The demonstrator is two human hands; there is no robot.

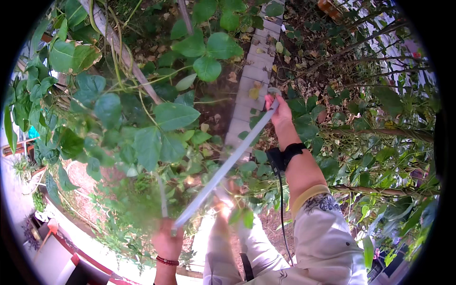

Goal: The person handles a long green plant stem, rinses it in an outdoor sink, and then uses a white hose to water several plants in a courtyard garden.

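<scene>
A long pale grey hose-like strip [223, 168] runs slantwise between my two hands, nearly straight. My right hand [279, 110] is closed round its upper end, where a short piece curls over beyond the fingers. Lower down at the left, my left hand [167, 237] is closed on the other end, close to my legs. From that hand a thinner pale length [163, 197] rises into the leaves; whether it is part of the same strip I cannot tell. Blurred green foliage [130, 202] surrounds my left hand.
Broad-leaved climbing plants [164, 137] hang at the left, beside a slanting wooden pole [123, 52]. A row of grey paving blocks [247, 90] leads away over leaf-strewn soil. Twisted vine stems [384, 190] cross at the right. A black cable [283, 213] hangs from my right wrist strap [285, 156].
</scene>
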